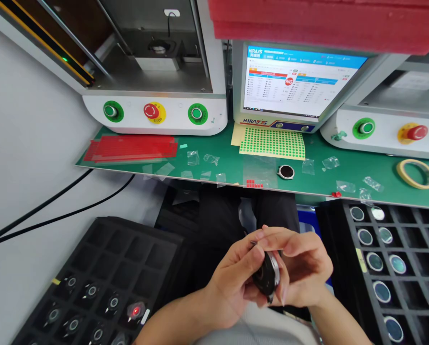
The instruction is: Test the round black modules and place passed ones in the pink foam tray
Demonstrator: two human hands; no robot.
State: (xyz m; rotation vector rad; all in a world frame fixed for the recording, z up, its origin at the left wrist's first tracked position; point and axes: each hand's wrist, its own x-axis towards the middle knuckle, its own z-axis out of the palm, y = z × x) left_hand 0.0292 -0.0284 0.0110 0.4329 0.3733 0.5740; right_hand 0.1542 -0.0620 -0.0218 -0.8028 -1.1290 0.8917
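Observation:
Both hands meet low in the middle, over my lap, around one small round black part with a silver rim [268, 277], a watch-like body held on edge. My left hand [232, 278] grips it from the left with thumb and fingers closed on it. My right hand [302, 273] curls over it from the right, fingertips pressed on its top edge. Another round part [285, 171] of the same kind lies alone on the green bench mat [217, 165], above the hands.
A black compartment tray [102, 268] at lower left holds several round parts, one glowing red [135, 311]. A second black tray [390, 268] at right holds several glass-faced discs. On the bench: red label strips [131, 147], green dot stickers [272, 143], tape roll [416, 173], monitor [296, 84], two machines with buttons.

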